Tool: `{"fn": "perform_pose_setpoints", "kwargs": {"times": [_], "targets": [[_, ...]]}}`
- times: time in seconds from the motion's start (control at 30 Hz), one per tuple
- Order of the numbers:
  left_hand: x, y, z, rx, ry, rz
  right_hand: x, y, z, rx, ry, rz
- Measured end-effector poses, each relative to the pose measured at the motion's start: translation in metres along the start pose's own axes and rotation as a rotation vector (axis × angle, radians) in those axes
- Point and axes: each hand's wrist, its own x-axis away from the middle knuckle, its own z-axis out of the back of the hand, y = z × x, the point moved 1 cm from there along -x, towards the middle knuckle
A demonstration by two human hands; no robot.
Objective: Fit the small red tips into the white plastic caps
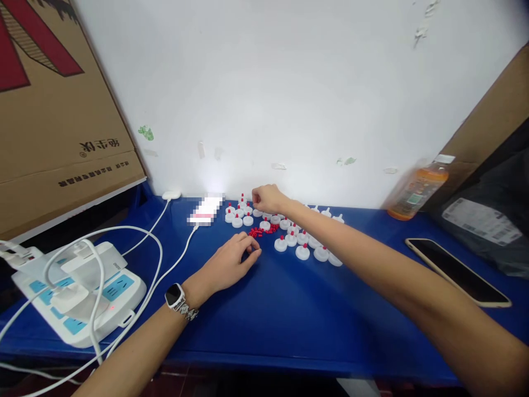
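Note:
My left hand (233, 262) rests low over the blue table, just in front of a pile of small red caps (255, 232). Its thumb and bent forefinger come together at the tips; anything between them is too small to make out. Farther back, my right hand (269, 199) reaches over a group of white round lids with nozzles, its fingers closed and pointing down beside a white lid (257, 213). What those fingers hold is hidden. Red tips sit on many nozzles, such as on the front lid (302, 252); several at the back right, like one lid (326, 212), have bare nozzles.
A white power strip (78, 298) with plugs and looping cables lies at the left, below a cardboard box (61, 110). A blurred-out lit device (206, 209) stands near the wall. To the right are an orange drink bottle (419, 190) and a phone (457, 270).

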Motion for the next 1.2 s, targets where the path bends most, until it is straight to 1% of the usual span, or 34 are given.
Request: {"fn": "perform_pose_setpoints", "kwargs": {"times": [0.1, 0.17, 0.27, 0.33, 0.5, 0.63, 0.83, 1.0, 1.1, 1.2], "targets": [[-0.001, -0.001, 0.000, 0.006, -0.004, 0.011, -0.004, -0.003, -0.004, -0.030, -0.005, -0.024], [-0.001, -0.002, 0.000, 0.013, -0.008, 0.015, -0.003, 0.002, -0.002, -0.060, 0.015, -0.046], [0.000, -0.002, -0.001, 0.019, -0.011, 0.017, 0.003, 0.016, 0.003, -0.098, 0.090, -0.093], [0.000, -0.001, -0.001, 0.017, -0.011, 0.015, 0.008, 0.028, 0.007, -0.086, 0.126, -0.140], [-0.002, -0.001, -0.002, 0.008, -0.012, 0.015, 0.020, 0.055, 0.010, -0.026, 0.129, -0.263], [-0.002, -0.001, -0.003, -0.002, -0.013, 0.019, 0.018, 0.065, 0.003, -0.006, 0.107, -0.322], [-0.004, -0.001, -0.004, -0.018, -0.011, 0.024, 0.000, 0.067, -0.010, 0.030, 0.116, -0.384], [-0.004, -0.001, -0.004, -0.011, -0.012, 0.026, -0.013, 0.063, -0.012, 0.020, 0.146, -0.424], [-0.003, -0.001, -0.001, 0.015, 0.010, 0.023, -0.011, 0.055, -0.007, -0.011, 0.183, -0.407], [-0.003, -0.004, 0.000, 0.049, 0.076, 0.049, 0.005, 0.038, 0.004, -0.054, 0.254, -0.340]]}}
